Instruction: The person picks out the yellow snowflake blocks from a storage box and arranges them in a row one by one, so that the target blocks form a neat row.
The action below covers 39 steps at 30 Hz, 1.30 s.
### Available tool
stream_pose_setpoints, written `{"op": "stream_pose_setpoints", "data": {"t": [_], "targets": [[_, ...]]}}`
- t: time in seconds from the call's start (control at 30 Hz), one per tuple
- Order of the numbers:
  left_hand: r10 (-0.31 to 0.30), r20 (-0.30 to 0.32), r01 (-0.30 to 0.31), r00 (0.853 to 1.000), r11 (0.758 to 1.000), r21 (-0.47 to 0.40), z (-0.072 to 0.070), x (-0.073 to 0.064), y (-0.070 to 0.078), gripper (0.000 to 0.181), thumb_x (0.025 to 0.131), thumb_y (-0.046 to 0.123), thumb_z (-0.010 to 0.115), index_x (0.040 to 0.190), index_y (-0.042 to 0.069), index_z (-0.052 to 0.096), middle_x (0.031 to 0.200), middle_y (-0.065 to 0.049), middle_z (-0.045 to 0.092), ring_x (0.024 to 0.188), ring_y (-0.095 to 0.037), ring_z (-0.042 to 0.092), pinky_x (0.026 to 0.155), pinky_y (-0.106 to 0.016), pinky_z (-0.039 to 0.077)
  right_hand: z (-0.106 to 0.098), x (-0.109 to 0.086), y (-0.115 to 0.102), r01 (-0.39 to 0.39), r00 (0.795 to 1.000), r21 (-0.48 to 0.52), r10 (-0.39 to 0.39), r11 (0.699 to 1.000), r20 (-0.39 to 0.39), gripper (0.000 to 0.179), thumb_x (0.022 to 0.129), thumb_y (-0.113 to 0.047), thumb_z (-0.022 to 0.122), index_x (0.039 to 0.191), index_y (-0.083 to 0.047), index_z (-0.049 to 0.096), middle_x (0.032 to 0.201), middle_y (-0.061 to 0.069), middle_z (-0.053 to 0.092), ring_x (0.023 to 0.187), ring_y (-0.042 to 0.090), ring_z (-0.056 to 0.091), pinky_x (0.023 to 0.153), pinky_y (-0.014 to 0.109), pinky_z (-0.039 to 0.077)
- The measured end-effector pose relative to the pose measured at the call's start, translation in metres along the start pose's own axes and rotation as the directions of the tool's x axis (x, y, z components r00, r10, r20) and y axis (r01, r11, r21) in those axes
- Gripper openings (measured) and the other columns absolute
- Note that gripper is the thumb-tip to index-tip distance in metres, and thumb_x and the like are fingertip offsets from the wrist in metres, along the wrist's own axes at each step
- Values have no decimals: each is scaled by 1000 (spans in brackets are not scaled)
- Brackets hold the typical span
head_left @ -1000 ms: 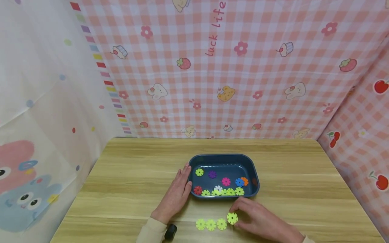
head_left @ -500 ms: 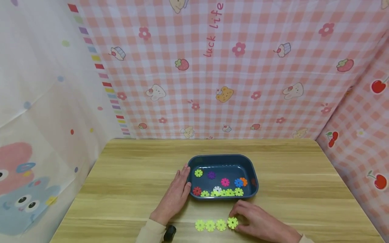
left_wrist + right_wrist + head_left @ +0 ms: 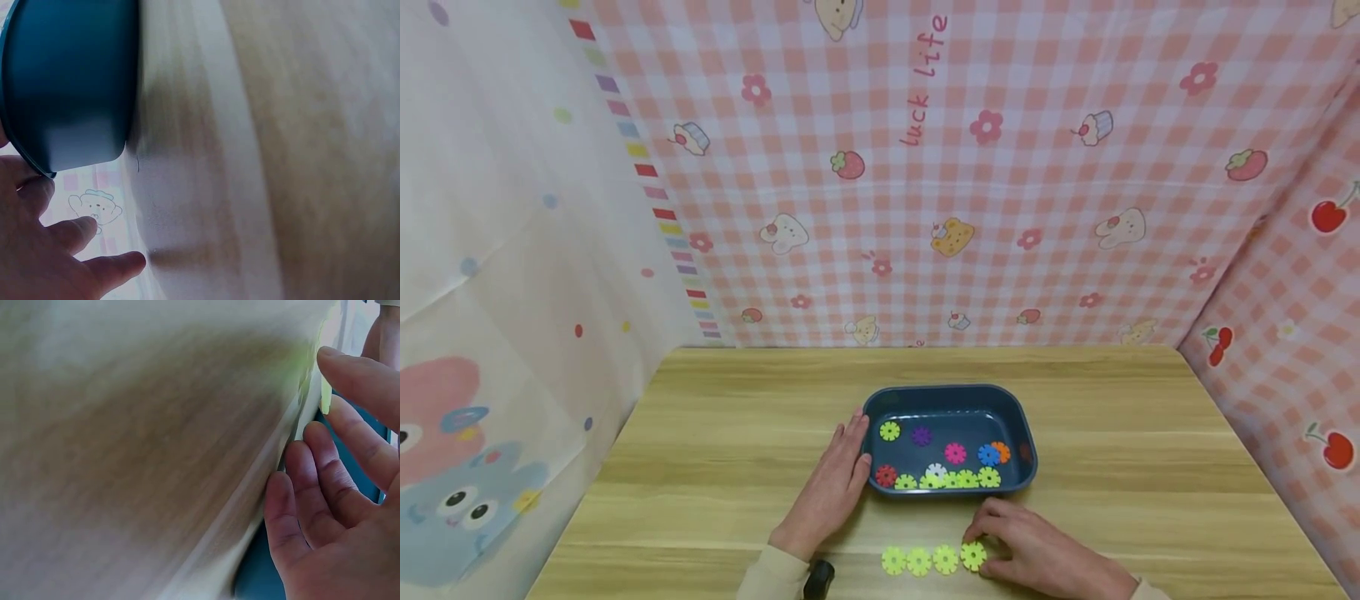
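Note:
My right hand (image 3: pixel 1037 546) pinches a yellow-green plastic snowflake disc (image 3: pixel 973 557) between thumb and index finger. This disc is at the right end of a row of matching yellow-green discs (image 3: pixel 919 561) on the table. In the right wrist view the pinched disc (image 3: pixel 326 394) shows edge-on, the other fingers curving below it. My left hand (image 3: pixel 827 487) rests against the left side of a dark blue tray (image 3: pixel 951 396), its fingers fairly straight. The left wrist view shows those fingers at the tray's outer wall (image 3: pixel 75 81).
Inside the tray lie several more yellow-green discs (image 3: pixel 988 477), plus red (image 3: pixel 886 476), purple (image 3: pixel 921 436), pink (image 3: pixel 955 453), white, blue (image 3: pixel 988 455) and orange ones. The wooden table (image 3: pixel 737 433) ends at a checked cloth backdrop (image 3: pixel 880 208).
My right hand has brought the pinched disc down, nearer the camera, level with the row of discs. The left hand stays against the tray, and the head view has shifted slightly.

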<state>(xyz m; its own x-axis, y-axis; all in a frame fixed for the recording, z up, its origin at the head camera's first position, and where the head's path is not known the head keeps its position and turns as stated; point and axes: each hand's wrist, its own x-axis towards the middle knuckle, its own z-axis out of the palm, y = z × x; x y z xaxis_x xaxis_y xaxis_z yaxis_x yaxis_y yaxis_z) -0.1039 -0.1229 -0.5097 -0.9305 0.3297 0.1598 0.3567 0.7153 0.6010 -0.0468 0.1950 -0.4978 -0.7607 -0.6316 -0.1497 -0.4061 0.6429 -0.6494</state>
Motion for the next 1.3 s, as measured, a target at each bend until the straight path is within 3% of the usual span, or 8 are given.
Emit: {"op": "stream_pose_setpoints", "data": {"t": [0.37,0.77,0.93,1.07,1.2,1.3], "targets": [[-2,-2,2,1000,1000,-8,2,-1,-2,56,112,26,45,163,6,30,171,-9,22,154,-40,25,122,-56,26,2,3,0,35,999,-30,-36,999,-12,23,91,-29,82,112,-26,75,108,-20,54,92,-1,47,77,22,48],[-14,12,14,1000,1000,0,0,0,-1,57,113,28,43,164,8,28,172,-7,21,154,-40,24,121,-58,27,-4,1,-2,10,1000,-16,-10,1000,26,28,93,-39,78,119,-28,74,111,-20,55,95,0,49,81,25,51],[-6,5,6,1000,1000,2,-1,-1,-1,57,113,26,44,164,7,28,171,-8,21,154,-40,24,122,-56,27,-20,0,-15,97,995,-39,-98,994,-21,26,96,-32,75,120,-22,74,114,-16,64,99,3,59,86,26,56],[-2,-1,2,1000,1000,5,0,-1,-1,57,112,25,45,163,6,29,171,-8,22,154,-39,24,123,-54,26,-37,6,-28,260,950,-132,-277,957,-140,21,95,-18,77,115,-15,75,110,-7,72,99,7,67,84,27,59],[0,0,0,1000,1000,7,0,-1,-2,57,112,26,44,164,6,29,171,-7,21,154,-39,24,123,-53,26,-52,14,-35,380,864,-216,-428,900,-266,21,91,-10,80,111,-14,75,105,-5,74,96,9,70,81,27,60],[-2,4,2,1000,1000,6,0,-1,-1,57,113,27,44,164,7,28,171,-7,21,155,-38,24,123,-53,26,-64,21,-38,406,822,-247,-469,880,-322,22,90,-10,81,111,-16,75,105,-7,74,97,9,71,81,28,60]]}}
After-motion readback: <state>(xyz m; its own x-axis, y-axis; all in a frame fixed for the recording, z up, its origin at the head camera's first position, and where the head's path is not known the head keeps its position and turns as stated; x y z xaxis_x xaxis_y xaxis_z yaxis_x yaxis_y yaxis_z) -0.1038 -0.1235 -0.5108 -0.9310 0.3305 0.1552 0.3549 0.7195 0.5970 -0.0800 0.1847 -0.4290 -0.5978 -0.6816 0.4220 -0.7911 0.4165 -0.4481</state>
